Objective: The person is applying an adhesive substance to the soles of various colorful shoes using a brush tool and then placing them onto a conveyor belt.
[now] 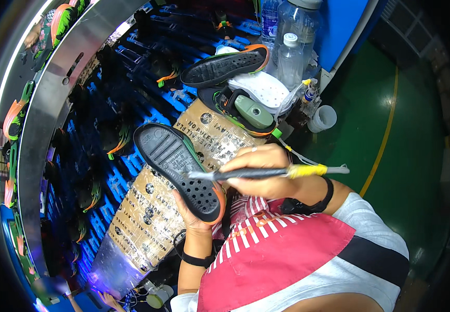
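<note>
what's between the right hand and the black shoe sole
In the head view, the brush reaches from the right hand over the black shoe sole.

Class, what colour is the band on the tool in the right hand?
The band is yellow, seen in the head view.

Black letters and round emblems repeat across the brown bench cover (pixel 137 229). The sole (pixel 168 160) bears small moulded characters; the apron (pixel 282 255) shows orange lettering.
</note>
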A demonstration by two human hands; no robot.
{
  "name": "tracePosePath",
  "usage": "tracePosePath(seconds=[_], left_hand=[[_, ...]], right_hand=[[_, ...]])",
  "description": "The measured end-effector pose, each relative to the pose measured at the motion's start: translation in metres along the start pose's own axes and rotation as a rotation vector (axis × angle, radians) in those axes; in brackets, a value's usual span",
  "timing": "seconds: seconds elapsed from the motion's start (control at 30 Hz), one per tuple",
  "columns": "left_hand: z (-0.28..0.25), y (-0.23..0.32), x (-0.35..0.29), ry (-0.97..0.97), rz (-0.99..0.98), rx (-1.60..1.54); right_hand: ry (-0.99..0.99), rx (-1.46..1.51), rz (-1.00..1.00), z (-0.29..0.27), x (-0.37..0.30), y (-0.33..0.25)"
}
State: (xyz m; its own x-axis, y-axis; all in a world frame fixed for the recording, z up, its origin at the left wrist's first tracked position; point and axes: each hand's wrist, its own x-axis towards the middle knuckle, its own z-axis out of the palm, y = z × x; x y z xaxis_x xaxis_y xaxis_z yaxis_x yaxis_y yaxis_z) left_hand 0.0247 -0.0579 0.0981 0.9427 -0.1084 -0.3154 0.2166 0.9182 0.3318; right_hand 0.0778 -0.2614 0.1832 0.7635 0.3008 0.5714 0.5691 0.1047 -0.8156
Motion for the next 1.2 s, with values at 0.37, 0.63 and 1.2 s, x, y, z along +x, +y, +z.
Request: tracePosePath(seconds=[0.37, 0.63, 1.2], left_hand=[[-0.019, -0.011, -0.009, 0.056, -0.044, 0.246], [-0.024, 0.000, -0.014, -0.066, -0.002, 0.218], [-0.018, 0.015, 0.006, -0.177, 0.018, 0.084]], right_hand=[[0.105, -0.538, -0.271, 0.052, 0.018, 0.010], [-0.005, -0.314, -0.353, 0.058, 0.007, 0.016], [-0.308, -0.246, -0.401, 0.070, -0.015, 0.015]])
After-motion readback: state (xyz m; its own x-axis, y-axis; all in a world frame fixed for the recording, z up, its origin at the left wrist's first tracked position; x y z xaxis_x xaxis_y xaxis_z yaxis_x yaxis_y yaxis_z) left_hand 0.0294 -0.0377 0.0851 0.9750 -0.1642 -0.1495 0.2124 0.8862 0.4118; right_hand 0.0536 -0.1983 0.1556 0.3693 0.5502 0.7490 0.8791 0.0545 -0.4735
